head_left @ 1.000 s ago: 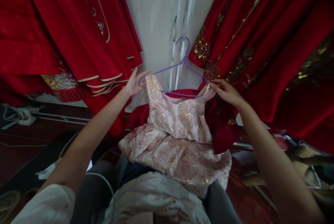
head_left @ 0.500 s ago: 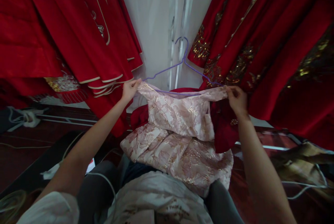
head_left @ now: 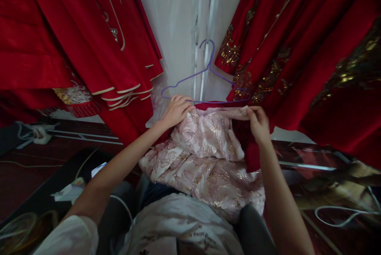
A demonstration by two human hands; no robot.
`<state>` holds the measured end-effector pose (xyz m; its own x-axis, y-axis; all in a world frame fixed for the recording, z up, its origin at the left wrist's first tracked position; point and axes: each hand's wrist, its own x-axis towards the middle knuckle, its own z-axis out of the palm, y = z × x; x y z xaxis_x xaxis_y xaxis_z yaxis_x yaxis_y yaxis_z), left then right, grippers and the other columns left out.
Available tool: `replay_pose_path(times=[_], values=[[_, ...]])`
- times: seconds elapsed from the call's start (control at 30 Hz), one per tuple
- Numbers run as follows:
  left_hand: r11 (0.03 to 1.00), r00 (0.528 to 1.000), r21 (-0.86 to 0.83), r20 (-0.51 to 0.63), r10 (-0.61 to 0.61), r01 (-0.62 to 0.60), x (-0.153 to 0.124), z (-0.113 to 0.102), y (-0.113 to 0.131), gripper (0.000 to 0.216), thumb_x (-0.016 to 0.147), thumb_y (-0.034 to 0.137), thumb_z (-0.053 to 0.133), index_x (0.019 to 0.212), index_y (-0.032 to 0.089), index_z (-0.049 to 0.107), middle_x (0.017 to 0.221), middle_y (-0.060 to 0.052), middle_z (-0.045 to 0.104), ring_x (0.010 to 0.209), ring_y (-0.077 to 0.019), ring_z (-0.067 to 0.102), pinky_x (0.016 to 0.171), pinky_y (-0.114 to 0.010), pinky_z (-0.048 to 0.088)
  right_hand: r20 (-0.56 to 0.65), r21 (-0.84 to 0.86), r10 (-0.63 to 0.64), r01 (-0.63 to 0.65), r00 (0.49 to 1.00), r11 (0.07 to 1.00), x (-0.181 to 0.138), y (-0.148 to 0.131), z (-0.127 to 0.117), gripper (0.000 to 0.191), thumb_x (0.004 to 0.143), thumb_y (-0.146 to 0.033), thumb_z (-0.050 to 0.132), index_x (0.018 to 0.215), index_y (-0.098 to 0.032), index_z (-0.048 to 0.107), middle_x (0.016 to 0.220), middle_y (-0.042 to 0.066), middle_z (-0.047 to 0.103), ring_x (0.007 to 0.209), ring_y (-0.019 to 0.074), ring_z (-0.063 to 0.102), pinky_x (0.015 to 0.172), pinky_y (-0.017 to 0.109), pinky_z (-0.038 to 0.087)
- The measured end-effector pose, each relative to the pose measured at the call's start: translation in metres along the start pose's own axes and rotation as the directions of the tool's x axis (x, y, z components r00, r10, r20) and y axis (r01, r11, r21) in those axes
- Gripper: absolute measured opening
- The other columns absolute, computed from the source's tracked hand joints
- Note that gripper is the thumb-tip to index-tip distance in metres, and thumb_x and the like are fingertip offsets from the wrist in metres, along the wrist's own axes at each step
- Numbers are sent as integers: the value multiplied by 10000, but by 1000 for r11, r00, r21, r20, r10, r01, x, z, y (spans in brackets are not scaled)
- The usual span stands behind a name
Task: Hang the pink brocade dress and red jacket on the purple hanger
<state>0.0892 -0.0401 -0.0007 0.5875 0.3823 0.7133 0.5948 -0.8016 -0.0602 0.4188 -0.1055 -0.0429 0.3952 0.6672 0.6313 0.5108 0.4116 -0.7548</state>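
Two closed grips, the left hand (head_left: 177, 109) and the right hand (head_left: 258, 122), pinch the pink brocade dress (head_left: 208, 144) by its top edge, keeping it gathered just beneath the purple hanger (head_left: 205, 73), its skirt resting across the lap.

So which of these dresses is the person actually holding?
The pink gold-flecked dress, held at its top by the left hand and right hand; the red robes hang at both sides.

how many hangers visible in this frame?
1. The purple wire hanger sits just above the pink dress, between the left hand and right hand, which grip the dress's top edge. Any hangers of the red garments are out of frame.
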Motion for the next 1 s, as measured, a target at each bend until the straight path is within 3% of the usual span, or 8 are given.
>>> replay_pose_path(times=[0.1,0.17,0.27,0.33,0.5,0.63,0.77,1.0], values=[[989,979,-46,145,143,-138,34,22,18,332,944,415,442,885,199,687,1383,-58,522,1307,-227,409,1151,-496,220,-36,107,-27,30,999,994,-2,-24,7,228,847,-425,560,848,-200,599,815,4,618,790,149,582,765,285,464],[989,963,-45,225,145,-139,42,41,25,340,935,420,456,879,195,705,1447,-72,454,1372,-252,337,1171,-537,143,-41,132,-14,20,999,991,-4,-30,7,241,838,-434,576,852,-195,604,811,5,618,774,145,582,748,280,465],[998,951,-15,302,69,-68,38,65,32,334,937,401,457,921,200,722,1412,-106,481,1345,-268,376,1147,-567,163,-53,89,-3,7,999,996,-5,-18,2,270,839,-458,564,886,-195,599,844,22,630,804,158,597,760,297,477],[999,950,-1,308,50,-52,30,70,37,329,941,396,452,956,208,721,1397,-114,490,1298,-271,422,1111,-566,227,-143,-2,42,-43,989,999,-3,2,-1,280,845,-467,536,902,-196,580,855,36,632,817,176,606,773,324,483],[995,963,2,254,94,-98,10,42,47,367,960,406,400,922,199,700,1387,-96,500,1255,-266,447,1053,-527,294,-415,-144,135,-211,900,967,1,45,-4,315,851,-491,472,809,-189,553,837,84,630,881,244,624,868,410,466],[990,958,-6,251,137,-139,2,17,47,365,963,395,399,889,189,691,1393,-89,499,1255,-263,444,1045,-504,297,-394,-86,119,-165,911,982,0,38,-5,324,861,-485,479,920,-187,592,919,79,644,928,236,624,922,415,456],[989,953,-30,262,150,-147,3,12,47,368,962,403,404,882,184,688,1377,-89,511,1251,-262,449,1028,-487,308,-382,-16,111,-126,918,992,-1,16,-6,358,870,-500,481,986,-178,585,989,92,641,959,232,617,926,390,468],[992,956,-24,266,128,-126,5,13,45,376,972,391,387,888,180,687,1345,-81,544,1221,-244,475,1014,-457,310,-426,-248,18,-136,905,959,5,17,-23,363,899,-487,403,911,-163,566,983,146,647,973,249,605,970,373,429]])
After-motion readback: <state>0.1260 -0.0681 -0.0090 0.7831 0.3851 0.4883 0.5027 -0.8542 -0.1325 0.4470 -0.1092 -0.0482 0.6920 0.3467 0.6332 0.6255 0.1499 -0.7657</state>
